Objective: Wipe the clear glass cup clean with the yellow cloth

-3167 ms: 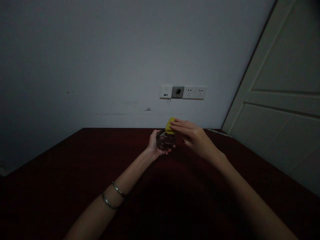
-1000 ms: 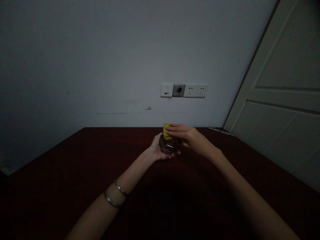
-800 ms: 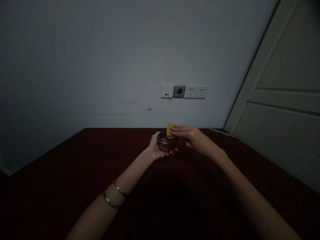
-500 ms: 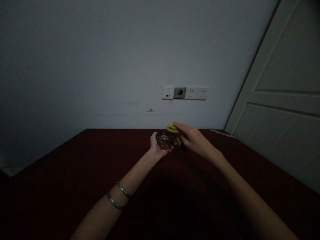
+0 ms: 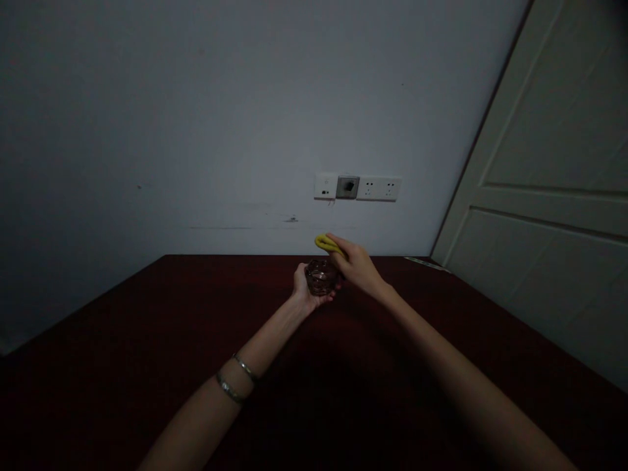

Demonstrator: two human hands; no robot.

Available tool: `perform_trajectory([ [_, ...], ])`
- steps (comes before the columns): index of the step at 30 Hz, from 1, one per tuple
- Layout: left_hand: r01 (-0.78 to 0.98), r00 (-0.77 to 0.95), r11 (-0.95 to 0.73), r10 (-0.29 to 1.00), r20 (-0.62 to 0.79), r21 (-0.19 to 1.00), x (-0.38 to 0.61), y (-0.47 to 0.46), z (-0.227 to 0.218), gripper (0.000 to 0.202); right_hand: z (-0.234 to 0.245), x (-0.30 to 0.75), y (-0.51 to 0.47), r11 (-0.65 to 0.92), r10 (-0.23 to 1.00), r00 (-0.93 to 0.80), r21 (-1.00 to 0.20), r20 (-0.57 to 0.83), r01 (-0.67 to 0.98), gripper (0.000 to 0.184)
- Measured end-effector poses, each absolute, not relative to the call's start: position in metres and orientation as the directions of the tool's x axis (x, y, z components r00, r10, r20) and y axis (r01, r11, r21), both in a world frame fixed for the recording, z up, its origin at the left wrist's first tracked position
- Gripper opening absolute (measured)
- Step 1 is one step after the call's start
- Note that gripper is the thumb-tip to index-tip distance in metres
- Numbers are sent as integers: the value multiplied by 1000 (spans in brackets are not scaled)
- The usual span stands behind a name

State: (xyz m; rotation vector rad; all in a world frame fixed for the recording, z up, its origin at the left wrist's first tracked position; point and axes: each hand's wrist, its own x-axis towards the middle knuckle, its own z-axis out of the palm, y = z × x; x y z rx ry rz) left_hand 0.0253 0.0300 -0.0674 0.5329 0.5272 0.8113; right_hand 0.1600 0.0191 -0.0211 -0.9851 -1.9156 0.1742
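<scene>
A small dark glass bowl (image 5: 320, 280) rests in my left hand (image 5: 304, 290), whose thumb and fingers curl around its sides. Two bracelets (image 5: 230, 387) circle my left forearm. Just above the bowl's right rim is my right hand (image 5: 357, 265), pinching a folded yellow cloth (image 5: 328, 243). The cloth's looped end sticks out to the left, over the far side of the bowl. My right hand covers part of the bowl's right edge. In the dim light I cannot tell whether cloth and glass touch.
Beneath my arms lies a dark red tabletop (image 5: 196, 307), its far edge against a pale wall (image 5: 245, 131). Sockets and a switch (image 5: 358, 188) are on that wall. A white panelled door (image 5: 549, 196) stands at the right. A thin patterned strip (image 5: 426, 264) lies at the back right.
My right hand has shifted left and slightly up with the cloth, across the bowl's rim. The part of the cloth that hung below my right fingers is now hidden. My left hand keeps the bowl.
</scene>
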Motion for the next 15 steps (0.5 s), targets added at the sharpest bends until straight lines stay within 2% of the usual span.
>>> perform_trajectory([
  [3, -515, 427, 461, 869, -250, 722, 28, 27, -66, 57, -23, 156, 25, 728, 656, -371, -422, 657, 540, 44],
  [5, -522, 396, 452, 880, -264, 723, 29, 26, -66, 55, -24, 154, 27, 739, 665, -458, -434, 590, 515, 41],
  [10, -553, 402, 479, 870, -285, 682, 29, 26, -68, 54, -24, 153, 22, 725, 686, -495, -443, 534, 528, 38],
  [15, -628, 435, 525, 849, -301, 574, 31, 27, -69, 50, -31, 150, 17, 710, 680, -421, -394, 600, 584, 38],
])
